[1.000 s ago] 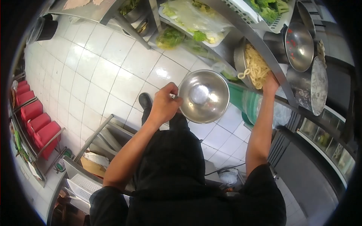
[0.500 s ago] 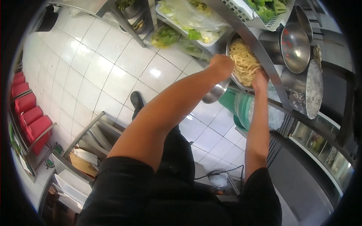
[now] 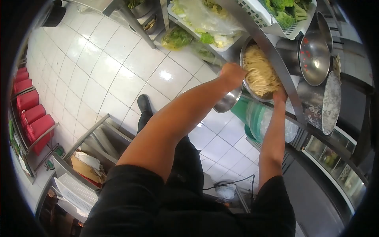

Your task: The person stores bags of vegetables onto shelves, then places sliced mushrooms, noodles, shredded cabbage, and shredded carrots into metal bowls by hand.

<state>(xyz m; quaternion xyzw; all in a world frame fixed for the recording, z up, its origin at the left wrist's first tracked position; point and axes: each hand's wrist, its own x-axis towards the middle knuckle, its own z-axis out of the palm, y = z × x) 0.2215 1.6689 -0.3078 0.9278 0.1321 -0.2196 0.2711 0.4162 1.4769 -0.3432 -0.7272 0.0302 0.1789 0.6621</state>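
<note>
A round metal container (image 3: 245,81) full of pale yellow noodles (image 3: 260,73) stands on the shelf under a steel edge. My left hand (image 3: 233,75) is closed at the container's left rim, its fingers mostly turned away. A small metal bowl (image 3: 229,99) shows just below that wrist, partly covered by the forearm; it appears to be in my left hand. My right hand (image 3: 279,94) reaches in at the lower right of the container, closed on the noodles, with its fingertips hidden. The strands are drawn out toward this hand.
A tray of leafy cabbage (image 3: 221,29) and a white basket of broccoli (image 3: 286,17) are beside the noodles. The steel shelf edge (image 3: 272,55) curves over the container. Metal bowls (image 3: 314,57) are on the right, green tubs (image 3: 252,118) below. White floor tiles (image 3: 150,65) lie left.
The noodles were a loose tangle and are now gathered into longer, aligned strands. My right hand has shifted slightly down, baring some container bottom. The whole view has shifted a little.
</note>
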